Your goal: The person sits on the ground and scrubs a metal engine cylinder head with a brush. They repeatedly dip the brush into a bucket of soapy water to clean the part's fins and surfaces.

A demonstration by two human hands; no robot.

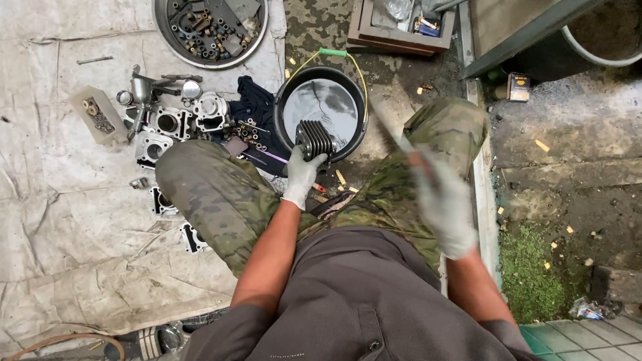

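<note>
My left hand (300,178), in a grey glove, grips a dark finned engine cylinder (313,139) and holds it at the near rim of a black basin (285,97) of murky liquid. My right hand (444,207), also gloved, is blurred with motion above my right knee; it holds a thin long tool (393,134) whose kind I cannot make out. I squat over the basin, with both camouflage-trousered knees (207,187) to either side.
Several metal engine parts (175,122) lie on a dirty white tarp (73,220) at left, by a dark cloth (257,101). A round pan of small parts (210,27) sits at the top, a wooden tray (400,27) beside it. Concrete and moss are at right.
</note>
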